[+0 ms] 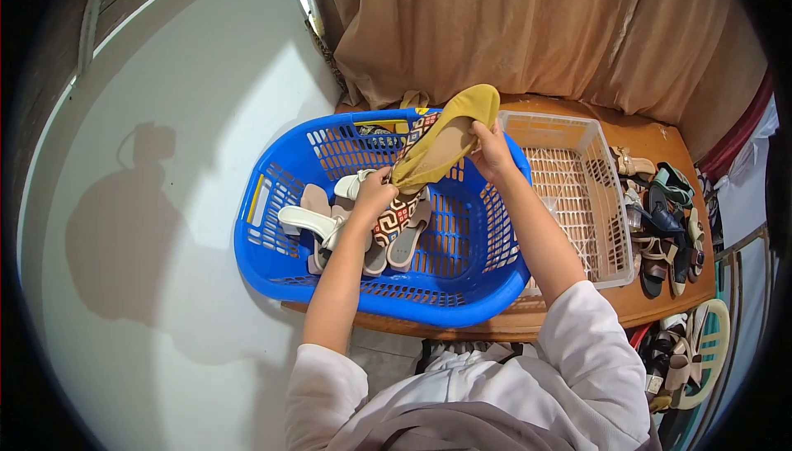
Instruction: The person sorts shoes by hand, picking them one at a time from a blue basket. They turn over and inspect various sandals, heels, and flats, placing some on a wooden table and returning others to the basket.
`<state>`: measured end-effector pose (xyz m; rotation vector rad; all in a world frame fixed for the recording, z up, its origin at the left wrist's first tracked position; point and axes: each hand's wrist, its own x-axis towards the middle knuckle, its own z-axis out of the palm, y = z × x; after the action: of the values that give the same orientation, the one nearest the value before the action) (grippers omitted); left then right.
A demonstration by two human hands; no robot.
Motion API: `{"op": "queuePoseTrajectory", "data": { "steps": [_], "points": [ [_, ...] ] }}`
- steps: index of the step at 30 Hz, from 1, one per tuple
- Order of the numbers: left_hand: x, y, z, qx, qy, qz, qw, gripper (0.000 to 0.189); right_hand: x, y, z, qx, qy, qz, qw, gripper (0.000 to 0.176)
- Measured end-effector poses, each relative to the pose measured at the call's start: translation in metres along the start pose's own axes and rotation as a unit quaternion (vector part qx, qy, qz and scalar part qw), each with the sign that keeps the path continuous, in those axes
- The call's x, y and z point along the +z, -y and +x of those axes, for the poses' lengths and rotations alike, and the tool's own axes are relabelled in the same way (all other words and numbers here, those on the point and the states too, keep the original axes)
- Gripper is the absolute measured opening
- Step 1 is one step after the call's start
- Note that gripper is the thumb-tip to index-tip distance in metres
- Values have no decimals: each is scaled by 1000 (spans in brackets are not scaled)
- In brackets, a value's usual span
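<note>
A mustard-yellow flat shoe (450, 133) is held up over the blue plastic basket (272, 261). My left hand (375, 195) grips its lower end and my right hand (492, 152) grips its middle, near the upper end. Under the shoe, inside the basket, lie a patterned sandal (394, 218), a white strappy sandal (309, 221) and beige flats (404, 245).
A white plastic basket (606, 203) stands right of the blue one on a brown wooden table (660, 302). Several sandals (664, 220) are piled at the table's right edge, more on the floor lower right. A tan curtain (528, 30) hangs behind; a white wall is to the left.
</note>
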<state>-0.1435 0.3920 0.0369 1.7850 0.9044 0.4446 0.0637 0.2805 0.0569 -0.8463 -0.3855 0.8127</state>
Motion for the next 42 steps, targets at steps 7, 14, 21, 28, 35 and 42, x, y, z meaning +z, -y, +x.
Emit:
{"op": "queuePoseTrajectory", "data": {
  "steps": [7, 14, 21, 28, 35, 42],
  "points": [
    [-3, -1, -2, 78, 73, -33, 994, 47, -4, -6, 9, -35, 49, -169, 984, 39],
    [1, 0, -8, 98, 98, 14, 990, 46, 11, 1, -2, 118, 56, -112, 985, 35],
    [-11, -46, -29, -41, 93, -291, 951, 50, 8, 5, 4, 72, -19, 24, 997, 41],
    [-3, -37, -23, -17, 78, -469, 879, 48, -4, 11, 8, -2, -76, 32, 997, 36],
    [-10, -56, -35, -50, 158, -559, 813, 61, 3, 15, 2, 16, -63, 21, 998, 39],
    [-15, -44, -25, -34, 120, -544, 830, 64, -10, -3, 15, 23, -15, -55, 998, 47]
  ]
}}
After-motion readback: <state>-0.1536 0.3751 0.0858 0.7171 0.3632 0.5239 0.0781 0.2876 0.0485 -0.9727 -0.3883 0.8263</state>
